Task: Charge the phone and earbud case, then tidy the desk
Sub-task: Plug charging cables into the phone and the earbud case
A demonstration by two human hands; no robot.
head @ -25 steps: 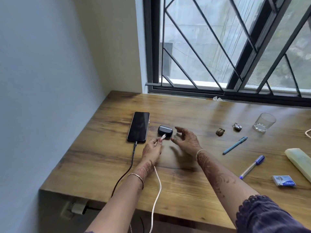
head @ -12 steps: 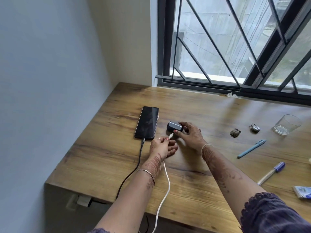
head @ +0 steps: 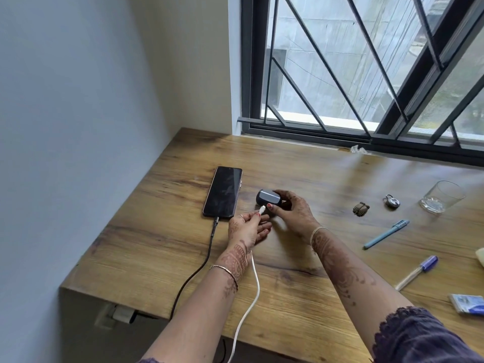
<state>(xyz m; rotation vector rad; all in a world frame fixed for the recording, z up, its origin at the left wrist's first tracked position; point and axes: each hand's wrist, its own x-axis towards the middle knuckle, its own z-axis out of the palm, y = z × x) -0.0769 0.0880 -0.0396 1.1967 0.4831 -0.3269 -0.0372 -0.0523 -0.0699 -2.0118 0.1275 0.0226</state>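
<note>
1. The earbud case [head: 267, 196] is a small, dark, rounded box with a greyer, faintly shiny top. It sits on the desk [head: 157, 244] just right of the phone [head: 222, 192].
2. The right grip [head: 293, 211] curls round the case from its right side, with the thumb at the near edge.
3. The left grip [head: 247, 229] pinches the plug end of a white cable [head: 255, 281] between thumb and forefinger. The tip is right at the case's near face; I cannot tell whether it is seated.
4. The phone lies flat with its screen dark. A black cable [head: 201, 265] is plugged into its near end and runs off the desk's front edge.
5. Well to the right lie a padlock [head: 392, 201], a glass [head: 442, 196] and a blue pen [head: 386, 234].
</note>
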